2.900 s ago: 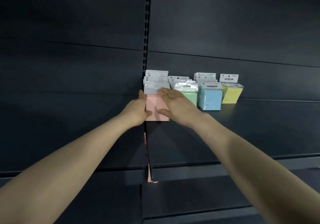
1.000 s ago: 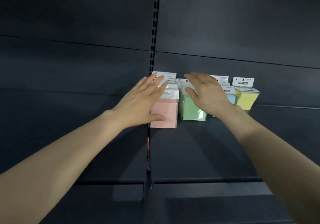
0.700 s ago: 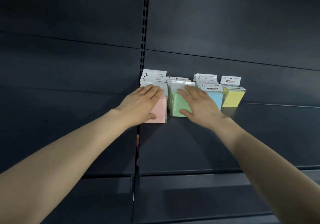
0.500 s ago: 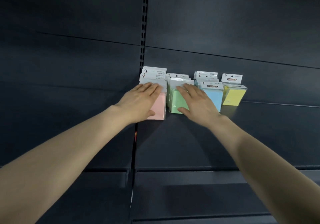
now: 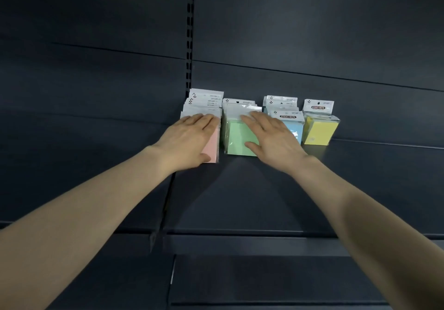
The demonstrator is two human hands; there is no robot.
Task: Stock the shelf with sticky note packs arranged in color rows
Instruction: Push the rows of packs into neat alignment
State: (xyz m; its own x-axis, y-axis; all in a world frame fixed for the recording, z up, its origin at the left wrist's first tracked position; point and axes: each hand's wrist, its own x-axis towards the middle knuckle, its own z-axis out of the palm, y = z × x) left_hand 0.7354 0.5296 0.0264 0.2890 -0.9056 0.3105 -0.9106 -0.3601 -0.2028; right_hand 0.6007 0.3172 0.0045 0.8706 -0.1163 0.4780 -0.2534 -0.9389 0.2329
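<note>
Your dark shelf point(image 5: 264, 189) carries four colour rows near its back wall. Your left grip point(image 5: 189, 139) lies released, fingers straight, flat on the front pink pack point(image 5: 213, 149). Your right grip point(image 5: 274, 139), equally released, presses the green pack point(image 5: 236, 139). The blue pack point(image 5: 294, 129) and the yellow pack point(image 5: 318, 132) stand to their right.

Shelf point(image 5: 276, 189) looks like matt dark painted metal, pretty smooth. The sticky note packs point(image 5: 240, 141) are pastel paper in glossy clear plastic wrap, with white card headers.

The left hand point(image 5: 189, 139) hides most of the pink pack point(image 5: 214, 145) (print on rear headers point(image 5: 206, 96) unreadable).
</note>
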